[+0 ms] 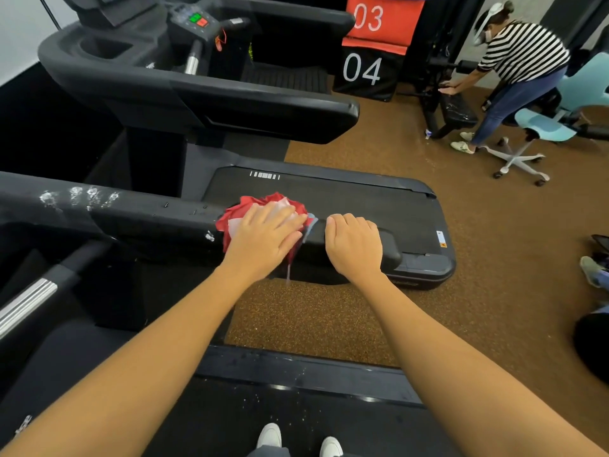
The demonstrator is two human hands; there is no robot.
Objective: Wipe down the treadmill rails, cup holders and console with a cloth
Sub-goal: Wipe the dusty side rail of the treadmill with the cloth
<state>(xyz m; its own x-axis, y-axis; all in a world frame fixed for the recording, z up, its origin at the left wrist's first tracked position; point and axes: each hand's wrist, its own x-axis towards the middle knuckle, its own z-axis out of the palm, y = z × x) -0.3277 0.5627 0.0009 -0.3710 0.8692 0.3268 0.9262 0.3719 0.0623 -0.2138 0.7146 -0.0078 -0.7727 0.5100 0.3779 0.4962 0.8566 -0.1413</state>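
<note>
White shoes (270, 436) at the bottom, standing on a dark treadmill deck. Both bare forearms reach forward to the black side rail (158, 216).

Left hand (263, 239) lies flat, fingers straight and together, pressing a red cloth (260, 203) onto the top of the rail. The cloth is bunched and has pale patches; it pokes out beyond the fingertips and hangs a bit over the near side under the palm.

Right hand (354, 245) sits just beside the cloth, not touching the left hand, fingers curled over the rail's rounded end, gripping it.

White smudges (77, 195) on the rail, well to the left of the left hand.

Beyond the hands is a second treadmill (329, 199), its console (197, 19) showing green and red buttons. Far off past the right hand, a person in a striped top (524, 51) bends over black gym gear, a pale blue chair (540, 127) beside them.
</note>
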